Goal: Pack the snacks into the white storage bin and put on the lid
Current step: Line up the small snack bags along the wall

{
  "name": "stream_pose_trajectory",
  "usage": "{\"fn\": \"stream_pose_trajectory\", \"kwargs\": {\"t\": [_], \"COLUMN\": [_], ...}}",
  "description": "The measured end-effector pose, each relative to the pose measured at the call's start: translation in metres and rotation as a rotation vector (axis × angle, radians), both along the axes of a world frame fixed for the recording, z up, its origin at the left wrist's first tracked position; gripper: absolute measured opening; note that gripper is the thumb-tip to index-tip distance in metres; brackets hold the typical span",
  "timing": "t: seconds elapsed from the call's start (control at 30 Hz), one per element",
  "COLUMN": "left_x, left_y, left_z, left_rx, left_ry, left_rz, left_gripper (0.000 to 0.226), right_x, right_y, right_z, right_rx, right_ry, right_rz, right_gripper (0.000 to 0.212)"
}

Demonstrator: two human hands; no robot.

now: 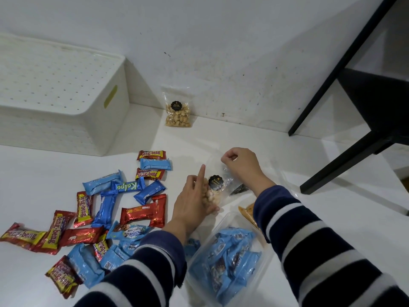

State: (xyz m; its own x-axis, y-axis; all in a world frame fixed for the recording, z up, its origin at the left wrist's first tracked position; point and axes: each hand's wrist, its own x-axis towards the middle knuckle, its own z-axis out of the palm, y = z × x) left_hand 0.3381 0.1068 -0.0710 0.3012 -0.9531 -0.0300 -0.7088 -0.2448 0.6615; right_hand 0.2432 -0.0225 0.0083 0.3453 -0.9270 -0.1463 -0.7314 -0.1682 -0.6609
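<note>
right now my left hand cups the clear biscuit bag from the side, forefinger raised, while my right hand pinches its top corner shut to steady it for lifting. wrapped snack bars lie scattered left on the surface; the white storage bin sits far left, lid on.
</note>
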Motion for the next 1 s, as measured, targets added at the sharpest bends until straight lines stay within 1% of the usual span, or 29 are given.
{"fn": "stream_pose_trajectory", "kwargs": {"t": [0.1, 0.17, 0.23, 0.3, 0.4, 0.53, 0.67, 0.8, 0.9, 0.97, 1.0], "left_x": [-0.001, -0.001, -0.001, -0.002, -0.003, -0.004, -0.002, -0.003, -0.001, 0.002, 0.003], "left_y": [0.001, 0.001, 0.001, 0.001, 0.001, 0.002, 0.002, 0.004, 0.003, 0.001, 0.001], "left_z": [-0.001, -0.001, -0.001, 0.0, -0.001, -0.002, -0.001, 0.001, 0.0, 0.0, -0.001], "left_rx": [0.0, -0.003, -0.004, 0.0, 0.005, 0.004, 0.022, 0.027, 0.018, 0.001, -0.008], "left_ry": [-0.005, 0.008, 0.01, -0.006, -0.015, -0.011, -0.021, -0.012, 0.024, 0.06, 0.064], "left_rz": [0.004, 0.018, 0.012, -0.006, -0.009, 0.018, 0.02, 0.017, 0.033, 0.063, 0.073], "left_gripper": [0.126, 0.125, 0.125, 0.126, 0.125, 0.126, 0.127, 0.125, 0.123, 0.121, 0.12], "right_x": [0.002, 0.004, 0.007, 0.008, 0.01, 0.014, 0.018, 0.022, 0.015, 0.004, -0.002], "right_y": [-0.002, -0.002, 0.0, 0.0, -0.001, 0.001, 0.004, 0.005, 0.005, 0.003, 0.002], "right_z": [0.001, 0.001, 0.002, 0.002, 0.002, 0.002, 0.004, 0.005, 0.006, 0.01, 0.011], "right_rx": [0.007, 0.009, 0.013, -0.014, -0.027, -0.019, -0.053, -0.061, -0.006, 0.02, 0.014], "right_ry": [0.011, 0.027, 0.015, 0.001, 0.018, 0.026, 0.018, 0.077, 0.054, 0.118, 0.163], "right_rz": [-0.019, 0.008, 0.043, 0.038, -0.003, 0.005, 0.026, 0.021, 0.066, 0.097, 0.1], "right_gripper": [0.013, 0.008, 0.011, 0.007, 0.016, 0.008, 0.008, 0.019, 0.007, 0.023, 0.025]}}
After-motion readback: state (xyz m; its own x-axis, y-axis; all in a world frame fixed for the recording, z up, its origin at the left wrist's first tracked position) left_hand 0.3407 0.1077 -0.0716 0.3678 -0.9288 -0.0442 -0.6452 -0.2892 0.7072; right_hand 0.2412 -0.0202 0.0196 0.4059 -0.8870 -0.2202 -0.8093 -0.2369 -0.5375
